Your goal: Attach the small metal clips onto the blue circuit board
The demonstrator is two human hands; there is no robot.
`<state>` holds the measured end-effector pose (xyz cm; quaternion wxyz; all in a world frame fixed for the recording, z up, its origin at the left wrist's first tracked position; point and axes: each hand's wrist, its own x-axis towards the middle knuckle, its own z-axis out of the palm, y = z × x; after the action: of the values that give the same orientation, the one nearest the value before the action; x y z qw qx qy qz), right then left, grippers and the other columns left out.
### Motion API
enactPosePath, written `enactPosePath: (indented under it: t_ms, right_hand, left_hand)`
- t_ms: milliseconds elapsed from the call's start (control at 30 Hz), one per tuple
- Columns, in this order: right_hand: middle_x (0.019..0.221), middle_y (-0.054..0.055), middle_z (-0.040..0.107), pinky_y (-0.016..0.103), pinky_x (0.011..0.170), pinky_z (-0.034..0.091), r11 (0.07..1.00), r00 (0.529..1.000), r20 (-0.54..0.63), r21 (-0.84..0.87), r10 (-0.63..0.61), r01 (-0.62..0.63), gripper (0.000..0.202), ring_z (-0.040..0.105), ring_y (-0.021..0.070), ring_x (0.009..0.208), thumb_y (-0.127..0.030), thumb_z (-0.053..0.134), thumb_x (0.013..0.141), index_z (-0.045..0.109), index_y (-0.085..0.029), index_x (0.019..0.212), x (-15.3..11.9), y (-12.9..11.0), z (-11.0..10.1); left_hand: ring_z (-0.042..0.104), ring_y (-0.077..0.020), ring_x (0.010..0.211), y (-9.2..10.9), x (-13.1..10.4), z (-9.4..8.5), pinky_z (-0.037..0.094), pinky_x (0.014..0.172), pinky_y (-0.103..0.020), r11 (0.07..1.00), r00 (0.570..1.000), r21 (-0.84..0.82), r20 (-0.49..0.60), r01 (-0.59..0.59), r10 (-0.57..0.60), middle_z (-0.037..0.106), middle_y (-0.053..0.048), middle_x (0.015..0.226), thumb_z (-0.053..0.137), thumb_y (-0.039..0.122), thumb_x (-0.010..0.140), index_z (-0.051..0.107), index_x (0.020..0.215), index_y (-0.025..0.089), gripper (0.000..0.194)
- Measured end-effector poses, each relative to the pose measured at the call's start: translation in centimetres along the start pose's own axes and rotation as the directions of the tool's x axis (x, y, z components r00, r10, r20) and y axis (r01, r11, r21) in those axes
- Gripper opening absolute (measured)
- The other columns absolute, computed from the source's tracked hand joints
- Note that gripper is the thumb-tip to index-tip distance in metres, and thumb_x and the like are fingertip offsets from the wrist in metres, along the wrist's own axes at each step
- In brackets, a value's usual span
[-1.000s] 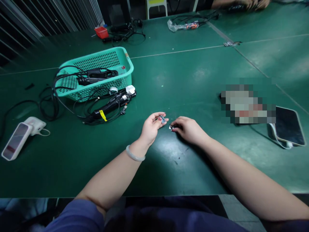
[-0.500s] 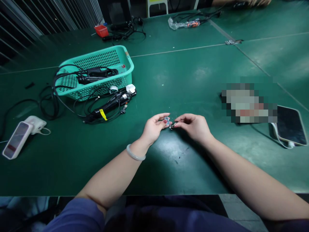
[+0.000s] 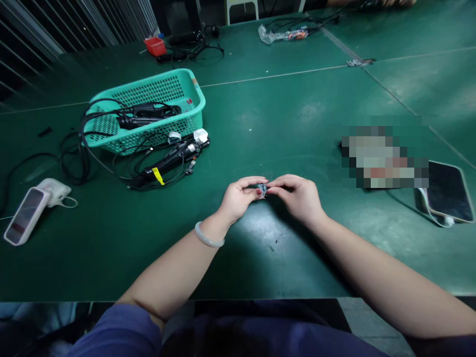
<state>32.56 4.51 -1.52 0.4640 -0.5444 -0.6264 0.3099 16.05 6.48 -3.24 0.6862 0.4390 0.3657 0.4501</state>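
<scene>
Over the middle of the green table (image 3: pixel 238 258), both of my hands meet at a small bluish-grey part (image 3: pixel 262 190). My left hand (image 3: pixel 238 199) pinches this part between thumb and fingers; its exact kind is too small to make out. From the other side, the thumb and fingertips of my right hand (image 3: pixel 299 194) are closed on a tiny dark piece, pressed up against the bluish part. The fingertips mostly hide that dark piece. A pale bangle (image 3: pixel 208 235) circles my left wrist.
Left of my hands, a turquoise basket (image 3: pixel 201 96) holds black corded tools, with another black corded tool (image 3: pixel 171 161) before it. A white-cased device (image 3: pixel 26 215) lies far left, a charging phone (image 3: pixel 449 191) right. Further back sit a red box (image 3: pixel 155 47) and another person's hands.
The bluish part in my left hand and the dark piece in my right hand, apart earlier, now touch. My left fingertips have shifted slightly right.
</scene>
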Motion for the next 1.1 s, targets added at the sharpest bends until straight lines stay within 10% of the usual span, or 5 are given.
enactPosePath:
  t_ms: [433,1100]
  right_hand:
    - [0.073,0.003,0.072,0.033,0.07,0.05,0.993,0.995,0.012,0.071,0.095,-0.095,0.009,0.065,0.0184,0.071,-0.029,0.071,0.07,0.072,-0.021,0.07,0.0,0.17,0.13]
    - [0.058,-0.001,0.056,0.025,0.051,0.038,0.947,0.98,0.006,-0.259,-0.197,0.191,0.021,0.047,0.0108,0.052,-0.028,0.062,0.081,0.057,-0.019,0.063,-0.29,-0.46,-0.09]
  left_hand:
    - [0.064,-0.0086,0.072,-0.08,-0.03,-0.11,0.056,0.076,-0.028,0.998,0.998,0.038,0.041,-0.045,0.043,0.065,-0.007,0.112,0.081,0.033,0.063,0.075,0.09,0.019,0.031]
    - [0.067,-0.0144,0.091,0.11,-0.34,0.27,0.051,0.096,-0.036,0.992,0.997,0.102,0.05,-0.068,0.063,0.064,-0.006,0.112,0.08,0.025,0.063,0.074,0.095,0.02,0.033]
